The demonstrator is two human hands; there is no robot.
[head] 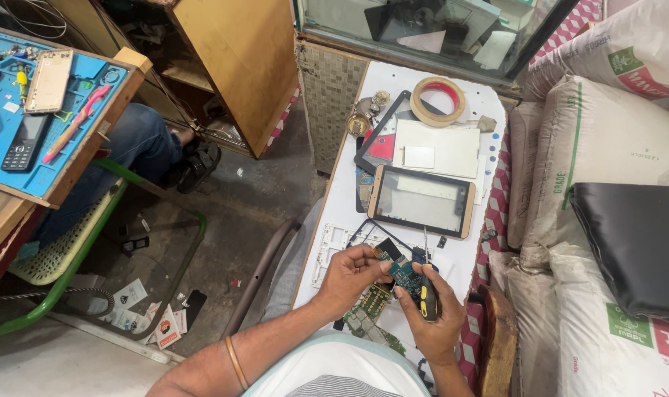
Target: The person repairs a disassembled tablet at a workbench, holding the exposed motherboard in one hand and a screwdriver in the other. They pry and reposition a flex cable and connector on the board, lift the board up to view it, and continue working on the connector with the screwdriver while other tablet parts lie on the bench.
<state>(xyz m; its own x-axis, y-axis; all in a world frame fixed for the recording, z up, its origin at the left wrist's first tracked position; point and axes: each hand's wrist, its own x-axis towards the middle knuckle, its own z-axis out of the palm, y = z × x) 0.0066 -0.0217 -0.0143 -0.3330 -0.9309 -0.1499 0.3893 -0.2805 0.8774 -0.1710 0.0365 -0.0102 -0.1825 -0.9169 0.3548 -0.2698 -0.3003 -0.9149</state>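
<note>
Together, left hand point(349, 278) pinches a circuit board point(402, 272) (blue) while right hand point(431, 312) clasps a screwdriver point(426, 288).

This is a small phone and tablet repair shop. A white worktable point(349, 198) carries a gold-framed tablet shell point(421, 200), a tape roll point(437, 101) beyond it and bare circuit boards point(371, 309) on its near end. Left of the table, a blue repair mat point(4, 140) holds handsets and tools. Behind the table stands a glass display counter point(423, 29).

Blue-green circuit board point(402, 273); yellow-black screwdriver point(427, 294); gold-framed tablet point(422, 201); white board point(349, 192); blue mat point(4, 125).
</note>
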